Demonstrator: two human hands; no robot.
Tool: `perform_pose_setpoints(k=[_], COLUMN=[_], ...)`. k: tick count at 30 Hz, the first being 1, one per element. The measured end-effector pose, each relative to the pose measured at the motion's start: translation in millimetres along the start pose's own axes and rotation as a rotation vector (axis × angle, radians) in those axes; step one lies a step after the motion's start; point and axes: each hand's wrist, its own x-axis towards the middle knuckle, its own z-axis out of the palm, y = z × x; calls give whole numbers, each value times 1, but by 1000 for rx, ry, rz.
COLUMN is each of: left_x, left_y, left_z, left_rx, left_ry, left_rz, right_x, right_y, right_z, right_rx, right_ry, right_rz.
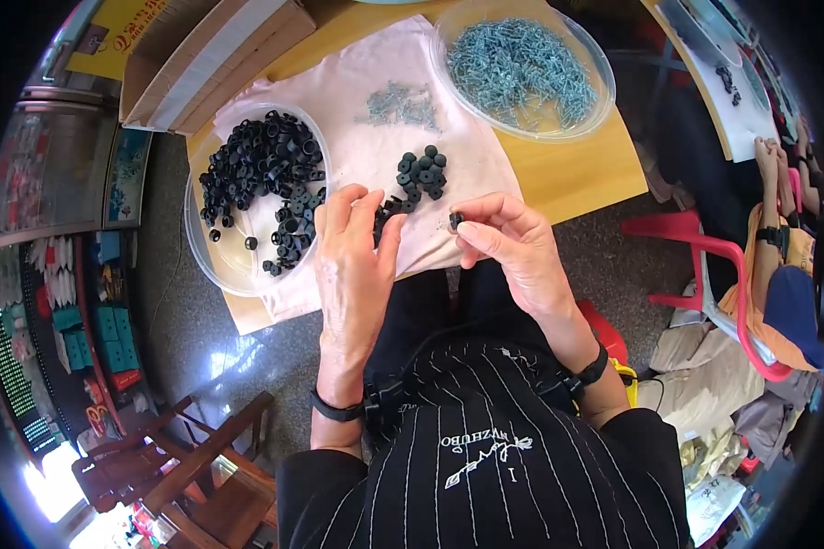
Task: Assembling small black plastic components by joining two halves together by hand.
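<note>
My right hand point(517, 242) pinches a small round black plastic cap point(455, 220) between thumb and fingertips, just above the front of the pale pink cloth point(375, 78). My left hand point(350, 261) has its thumb and fingers apart over a few loose black parts point(389, 212); its fingertips are partly hidden. A heap of black round pieces point(421, 172) lies on the cloth between and beyond my hands. To the left, a clear round tub point(212, 273) holds many black ring-like plastic parts point(264, 156), close by my left hand.
A second clear tub point(606, 91) full of silvery screws point(522, 69) stands at the far right of the yellow table point(568, 183). More screws point(401, 105) lie loose on the cloth. At the far left is a cardboard box point(220, 64). Another person's hands point(771, 160) and a pink chair point(696, 240) are at right.
</note>
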Motion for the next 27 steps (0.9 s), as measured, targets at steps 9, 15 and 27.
perform_pose_setpoints(k=[9,15,27], left_x=[3,4,-3], left_y=[0,-1,-2], left_z=[7,3,12], left_rx=[35,-106,-421], left_ry=[-60,13,50], left_rz=[-86,-94,-208], right_x=[0,-1,10], right_y=[5,2,17], right_z=[-5,3,23], right_rx=[17,-42,-339], right_ry=[-37,-43,-101], right_rz=[21,4,-281])
